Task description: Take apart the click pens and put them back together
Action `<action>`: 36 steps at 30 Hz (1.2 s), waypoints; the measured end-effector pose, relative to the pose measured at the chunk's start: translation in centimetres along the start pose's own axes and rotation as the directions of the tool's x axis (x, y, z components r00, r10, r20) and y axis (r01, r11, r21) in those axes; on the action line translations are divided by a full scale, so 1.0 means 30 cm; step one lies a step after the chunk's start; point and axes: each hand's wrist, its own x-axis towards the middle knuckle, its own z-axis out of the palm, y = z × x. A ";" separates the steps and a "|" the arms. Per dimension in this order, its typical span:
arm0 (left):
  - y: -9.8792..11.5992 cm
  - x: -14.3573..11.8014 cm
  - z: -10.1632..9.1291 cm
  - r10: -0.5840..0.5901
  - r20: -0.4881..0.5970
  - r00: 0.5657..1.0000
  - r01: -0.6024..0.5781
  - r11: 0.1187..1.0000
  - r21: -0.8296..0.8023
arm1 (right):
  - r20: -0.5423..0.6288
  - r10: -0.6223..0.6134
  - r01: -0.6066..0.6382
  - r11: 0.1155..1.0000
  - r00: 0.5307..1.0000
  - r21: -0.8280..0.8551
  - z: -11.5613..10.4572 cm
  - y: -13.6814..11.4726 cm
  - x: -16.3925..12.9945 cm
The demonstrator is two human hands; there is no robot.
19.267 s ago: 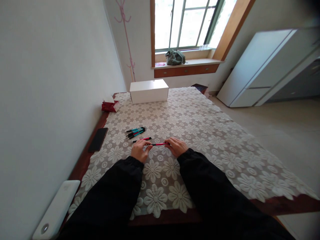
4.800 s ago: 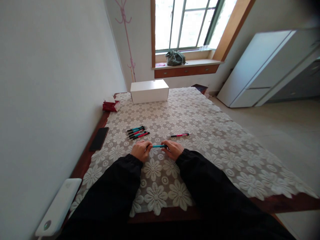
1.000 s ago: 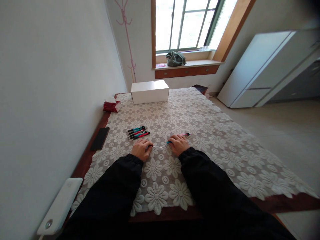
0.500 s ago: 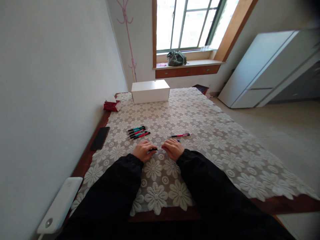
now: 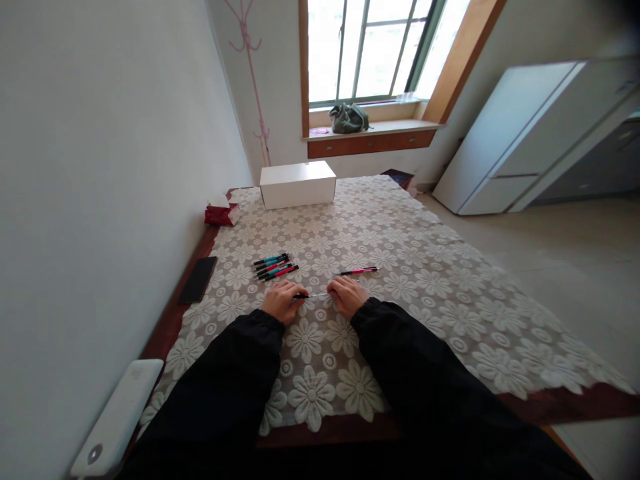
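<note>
My left hand [image 5: 281,301] is closed around a black pen part [image 5: 301,296], whose end pokes out past the fingertips. A thin pale rod, like a pen refill [image 5: 319,295], spans the gap from that part to my right hand [image 5: 347,297], which pinches its other end. Both hands rest low over the lace tablecloth [image 5: 311,393]. Just beyond my right hand lies a pink and black pen [image 5: 361,271]. Past my left hand, several teal, red and black pens [image 5: 275,268] lie side by side. My fingers hide much of the held pieces.
A white box [image 5: 298,185] stands at the table's far end. Along the left edge are a red tissue pack [image 5: 221,215], a dark phone [image 5: 198,280] and a white power strip-like device [image 5: 120,417]. The wall [image 5: 110,167] borders that side.
My hands have drawn slightly apart, so a longer stretch of the thin pale rod shows between them. The view has shifted a little.
</note>
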 end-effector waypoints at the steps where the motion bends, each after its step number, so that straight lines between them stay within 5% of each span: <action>1: -0.002 0.000 0.000 -0.010 -0.006 1.000 0.010 1.000 -0.001 | -0.003 0.005 -0.005 1.000 1.000 0.000 -0.001 0.000 0.000; 25: 0.007 0.001 -0.009 -0.052 -0.058 0.997 0.051 0.998 -0.029 | 0.001 0.069 -0.069 0.997 0.998 0.036 -0.023 -0.008 0.002; 36: 0.000 0.003 -0.016 0.034 -0.120 0.992 -0.040 0.998 -0.047 | -0.002 0.120 -0.120 0.993 0.993 -0.019 -0.022 -0.007 0.000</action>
